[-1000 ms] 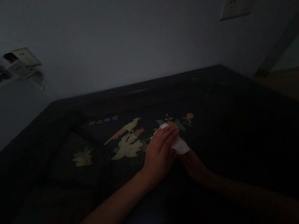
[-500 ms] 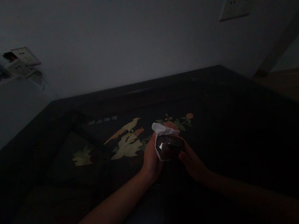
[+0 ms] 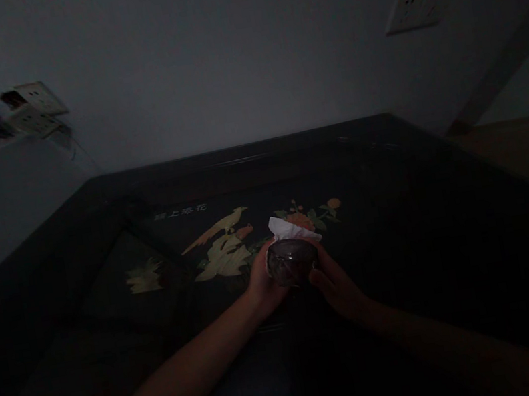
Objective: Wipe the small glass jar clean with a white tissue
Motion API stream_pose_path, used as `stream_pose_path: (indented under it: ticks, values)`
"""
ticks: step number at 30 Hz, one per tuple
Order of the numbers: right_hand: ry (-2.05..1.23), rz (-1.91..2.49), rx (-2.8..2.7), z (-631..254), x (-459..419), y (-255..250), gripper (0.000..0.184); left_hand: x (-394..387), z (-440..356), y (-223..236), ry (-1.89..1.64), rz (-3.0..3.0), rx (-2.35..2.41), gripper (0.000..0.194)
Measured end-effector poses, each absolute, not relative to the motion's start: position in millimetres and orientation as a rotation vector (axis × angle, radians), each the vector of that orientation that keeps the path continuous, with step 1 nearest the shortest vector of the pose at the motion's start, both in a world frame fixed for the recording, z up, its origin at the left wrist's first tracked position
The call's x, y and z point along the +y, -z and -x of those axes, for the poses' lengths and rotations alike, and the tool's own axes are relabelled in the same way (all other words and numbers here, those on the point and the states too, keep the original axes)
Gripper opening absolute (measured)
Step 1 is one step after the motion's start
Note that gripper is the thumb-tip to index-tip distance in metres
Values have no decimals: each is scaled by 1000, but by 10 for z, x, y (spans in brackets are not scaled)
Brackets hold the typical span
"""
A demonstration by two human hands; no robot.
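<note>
Between my two hands is a dark, shiny, rounded vessel that looks like a glass cup [image 3: 293, 262]; the dim light hides its details. My left hand [image 3: 264, 280] is closed around its left side, with a white tissue [image 3: 290, 227] lying along the far side of the cup and sticking up beyond it. On the right side, my right hand [image 3: 334, 286] grips the cup, thumb near its front edge. Most fingers of both hands are hidden behind the cup and tissue.
Below lies a black glossy table [image 3: 397, 324] inlaid with a bird [image 3: 223, 225], flowers [image 3: 301, 220] and characters. A pale wall [image 3: 231, 61] stands behind it, with a double socket [image 3: 419, 7] at right and more sockets [image 3: 39, 99] at left.
The cup has turned in my hands and shifted slightly left, so its rounded rim shows more. Both hands have moved a little left with it and still hold it.
</note>
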State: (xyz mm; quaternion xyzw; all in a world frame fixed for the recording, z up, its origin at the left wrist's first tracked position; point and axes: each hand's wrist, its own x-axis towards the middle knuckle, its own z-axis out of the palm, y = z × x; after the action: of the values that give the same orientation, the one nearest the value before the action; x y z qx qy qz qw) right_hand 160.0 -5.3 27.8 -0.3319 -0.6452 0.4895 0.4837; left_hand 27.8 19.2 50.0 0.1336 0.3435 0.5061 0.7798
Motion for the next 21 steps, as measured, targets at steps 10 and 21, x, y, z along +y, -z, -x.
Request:
stream_pose_path:
  ticks: [10, 21]
  values:
    - [-1037, 966, -1551, -1640, -11, -273, 57, 177, -293, -486, -1121, -301, 673, 19]
    - [-992, 1169, -1471, -1648, 35, -271, 36, 212, -295, -577, -1271, -357, 757, 20]
